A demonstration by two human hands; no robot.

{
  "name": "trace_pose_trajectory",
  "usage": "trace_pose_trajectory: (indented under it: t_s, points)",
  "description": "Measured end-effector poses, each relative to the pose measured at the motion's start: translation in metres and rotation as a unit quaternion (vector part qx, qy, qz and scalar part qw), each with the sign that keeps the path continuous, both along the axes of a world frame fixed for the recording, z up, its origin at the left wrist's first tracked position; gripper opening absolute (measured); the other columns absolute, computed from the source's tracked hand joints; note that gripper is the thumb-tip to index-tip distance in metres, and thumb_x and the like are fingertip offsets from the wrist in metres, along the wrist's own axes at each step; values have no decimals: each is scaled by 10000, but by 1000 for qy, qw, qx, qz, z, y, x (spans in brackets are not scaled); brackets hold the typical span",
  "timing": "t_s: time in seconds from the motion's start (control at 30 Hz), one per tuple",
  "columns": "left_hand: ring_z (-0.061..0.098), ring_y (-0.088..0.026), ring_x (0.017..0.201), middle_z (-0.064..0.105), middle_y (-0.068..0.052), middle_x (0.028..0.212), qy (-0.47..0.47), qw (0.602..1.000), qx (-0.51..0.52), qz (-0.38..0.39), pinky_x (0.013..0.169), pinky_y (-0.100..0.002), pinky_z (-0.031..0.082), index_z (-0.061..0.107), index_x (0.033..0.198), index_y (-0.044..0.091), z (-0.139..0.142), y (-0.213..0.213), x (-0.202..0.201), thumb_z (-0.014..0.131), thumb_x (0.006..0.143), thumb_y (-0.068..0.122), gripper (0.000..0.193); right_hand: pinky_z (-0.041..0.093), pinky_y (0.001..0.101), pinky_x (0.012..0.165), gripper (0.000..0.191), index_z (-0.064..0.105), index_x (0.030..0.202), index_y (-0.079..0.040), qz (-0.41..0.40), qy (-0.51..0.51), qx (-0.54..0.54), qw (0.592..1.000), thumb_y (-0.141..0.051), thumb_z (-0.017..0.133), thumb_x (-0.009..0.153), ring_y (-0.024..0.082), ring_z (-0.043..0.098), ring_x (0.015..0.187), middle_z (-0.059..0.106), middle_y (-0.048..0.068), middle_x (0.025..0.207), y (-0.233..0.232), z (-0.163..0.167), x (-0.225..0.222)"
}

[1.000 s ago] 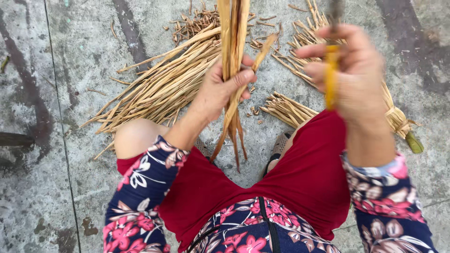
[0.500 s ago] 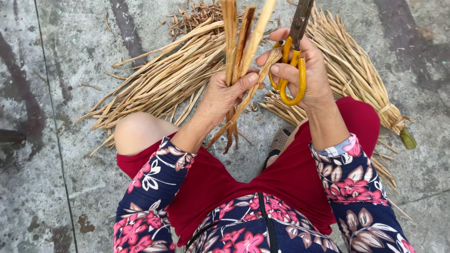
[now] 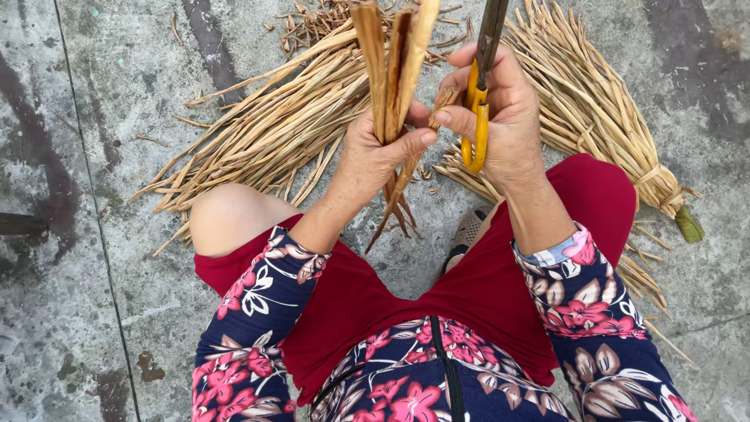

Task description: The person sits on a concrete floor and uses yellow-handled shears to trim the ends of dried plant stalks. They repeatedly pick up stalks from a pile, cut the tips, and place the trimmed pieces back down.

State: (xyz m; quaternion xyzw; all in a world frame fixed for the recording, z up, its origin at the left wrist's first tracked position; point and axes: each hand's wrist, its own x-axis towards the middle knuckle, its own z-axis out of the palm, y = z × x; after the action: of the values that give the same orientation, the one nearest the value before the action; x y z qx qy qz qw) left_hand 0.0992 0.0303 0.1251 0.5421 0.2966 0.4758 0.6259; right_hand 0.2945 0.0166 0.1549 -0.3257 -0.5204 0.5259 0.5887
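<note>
Seen from above, seated on a stained concrete floor [image 3: 86,258] in red shorts [image 3: 500,289] and floral sleeves. Left hand [image 3: 375,152] clenched tight round a bunch of dried, tan stalk strips [image 3: 391,62], held upright in front of the knees, thumb pressed across the front and the thin lower ends hanging down below the fist. Right hand [image 3: 500,117] closed on yellow-handled scissors [image 3: 476,117], fingers through the loops, dark blades pointing up and out of the top of the frame; whether the blades are parted cannot be told. Scissors just beside the held strips, the forefinger and thumb of the right hand touching one loose strip between the two hands.

Compared with half a second ago: hands drawn a little closer together, the scissors now nearly against the bunch. Compared with a second ago: right hand brought in from well out to the side, over the right thigh.

Behind the hands, a fan of loose dried stalks [image 3: 273,133] spread on the floor to the left, and a tied bundle [image 3: 601,117] with a green stub end [image 3: 689,225] to the right. A sandal [image 3: 467,231] showing between the legs.
</note>
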Motion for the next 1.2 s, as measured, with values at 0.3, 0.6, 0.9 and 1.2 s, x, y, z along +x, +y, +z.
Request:
trace_pose_trajectory:
  t_s: [0.3,0.6,0.9,1.2]
  points:
    - [571,-29,689,764,-23,942,2,998,-51,-21,619,-179,480,707,1171,51,-5,2,0,723,1010,217,231,567,220,934,446,548,1346,-44,-15,-19,13,1000,49,817,1003,104,662,1035,672,55,1106,0,-5,3]
    - [579,-18,663,787,-55,942,-35,996,-82,-31,594,-174,464,686,1223,65,-1,-1,4,681,1024,253,274,596,245,876,469,542,1363,-59,-6,-1,-14,1000,36,792,978,131,698,1024,695,83,1173,-2,2,0]
    - [600,-34,677,771,-42,930,-17,996,-90,5,597,-188,489,690,1184,46,-10,0,4,731,999,217,255,591,225,878,433,544,1373,-62,-39,-59,-1,997,88,733,1012,103,696,1007,706,77,1145,-4,-1,-5]
    - [616,-61,679,768,-64,946,-118,977,-172,-48,575,-195,477,680,1177,70,-22,4,0,740,978,232,263,584,219,810,416,539,1379,-66,-22,-17,-15,999,58,723,1027,107,682,936,687,76,1071,-2,-6,-6]
